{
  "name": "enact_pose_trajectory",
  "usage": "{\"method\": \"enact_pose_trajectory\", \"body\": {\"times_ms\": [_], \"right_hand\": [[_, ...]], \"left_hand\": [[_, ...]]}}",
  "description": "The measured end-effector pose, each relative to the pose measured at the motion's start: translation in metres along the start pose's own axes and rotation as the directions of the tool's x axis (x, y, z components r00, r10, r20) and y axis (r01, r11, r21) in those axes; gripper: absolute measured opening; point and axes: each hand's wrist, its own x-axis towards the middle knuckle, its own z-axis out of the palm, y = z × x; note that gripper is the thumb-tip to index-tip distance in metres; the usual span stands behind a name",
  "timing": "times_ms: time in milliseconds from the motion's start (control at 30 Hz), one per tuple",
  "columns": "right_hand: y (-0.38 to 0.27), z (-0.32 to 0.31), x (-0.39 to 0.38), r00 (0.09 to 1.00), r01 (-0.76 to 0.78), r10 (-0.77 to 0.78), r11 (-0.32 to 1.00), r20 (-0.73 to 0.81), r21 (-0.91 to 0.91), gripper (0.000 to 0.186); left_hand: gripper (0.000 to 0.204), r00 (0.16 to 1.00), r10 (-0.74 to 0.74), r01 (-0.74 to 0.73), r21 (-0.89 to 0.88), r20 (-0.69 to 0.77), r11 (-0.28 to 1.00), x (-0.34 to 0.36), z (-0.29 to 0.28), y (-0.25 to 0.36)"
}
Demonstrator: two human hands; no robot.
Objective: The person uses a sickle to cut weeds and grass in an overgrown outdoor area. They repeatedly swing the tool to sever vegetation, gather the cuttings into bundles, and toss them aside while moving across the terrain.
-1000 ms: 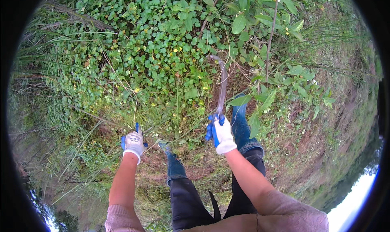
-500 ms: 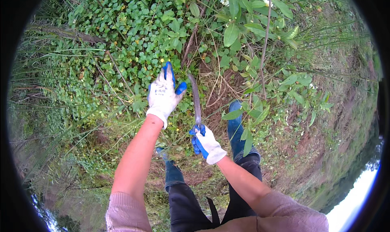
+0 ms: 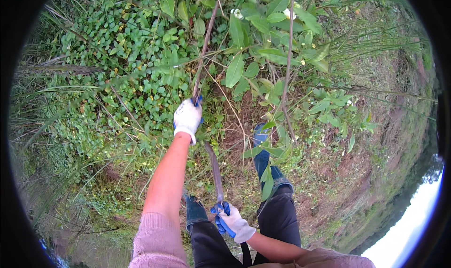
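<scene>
My left hand [image 3: 188, 116], in a white work glove with blue coating, is closed around a thin brown woody stem [image 3: 203, 52] that rises toward the top of the view. Lower down, near my legs, my right hand [image 3: 233, 221] wears a matching glove. Its fingers wrap the handle of a sickle [image 3: 215, 168], most of that handle being hidden in the grip. The long, narrow dark blade curves slightly and points away from me. Its tip lies a little below and right of my left wrist, apart from the stem.
A second upright stem [image 3: 288, 66] stands to the right, among broad-leaved shrub branches [image 3: 235, 70] with white flowers. Low round-leaved plants [image 3: 136, 47] cover the ground at left, beside tall grass. My blue boots [image 3: 264, 150] stand on the soil, one under hanging leaves.
My left hand, open with fingers spread before, has closed on the woody stem. My right hand has drawn the sickle back toward my body. The shrub has shifted left in view.
</scene>
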Motion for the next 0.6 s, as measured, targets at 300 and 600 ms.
{"method": "enact_pose_trajectory", "body": {"times_ms": [300,600], "right_hand": [[-0.004,0.001,-0.085,0.953,0.257,-0.278,0.952,-0.12,-0.166,0.01],[0.012,0.038,-0.172,0.726,0.68,-0.679,0.732,0.108,0.039,0.023]], "left_hand": [[0.034,0.998,-0.054,0.053,0.037,0.024,0.998,-0.168,-0.098,-0.086],[0.024,0.998,-0.007,0.023,0.234,-0.067,0.972,-0.38,-0.194,-0.175]]}}
